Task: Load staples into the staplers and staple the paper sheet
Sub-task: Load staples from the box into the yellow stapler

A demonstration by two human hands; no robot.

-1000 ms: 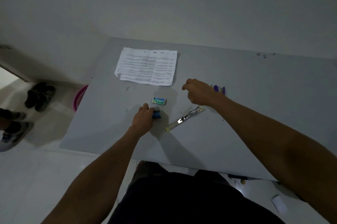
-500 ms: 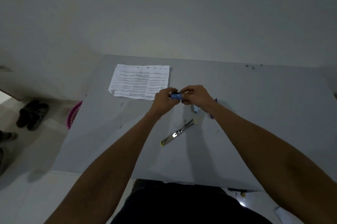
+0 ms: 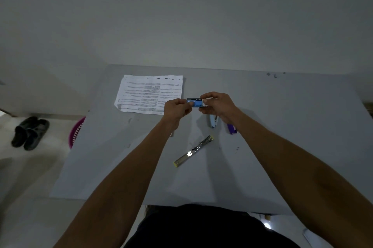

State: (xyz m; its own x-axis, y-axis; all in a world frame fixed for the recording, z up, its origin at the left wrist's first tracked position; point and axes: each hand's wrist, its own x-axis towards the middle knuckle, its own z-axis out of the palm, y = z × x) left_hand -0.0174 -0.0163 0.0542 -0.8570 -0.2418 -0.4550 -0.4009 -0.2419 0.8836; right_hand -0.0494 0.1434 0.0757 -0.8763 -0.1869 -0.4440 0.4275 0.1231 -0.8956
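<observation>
Presently left hand (image 3: 177,107) and right hand (image 3: 217,103) each pinch an end of the staple box (image 3: 194,102) above the worktop (image 3: 282,126), apparently opening it; next, draw a strip for the opened stapler (image 3: 193,151).

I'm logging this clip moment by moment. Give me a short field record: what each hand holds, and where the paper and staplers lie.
left hand: pinches the left end of the blue staple box
right hand: pinches the box's right end
paper sheet: flat on the table, left of the hands
pale blue stapler: on the table, below the right hand
purple stapler: beside it, partly hidden by the right wrist
metal bar: yellow-ended, untouched, nearer the person
</observation>
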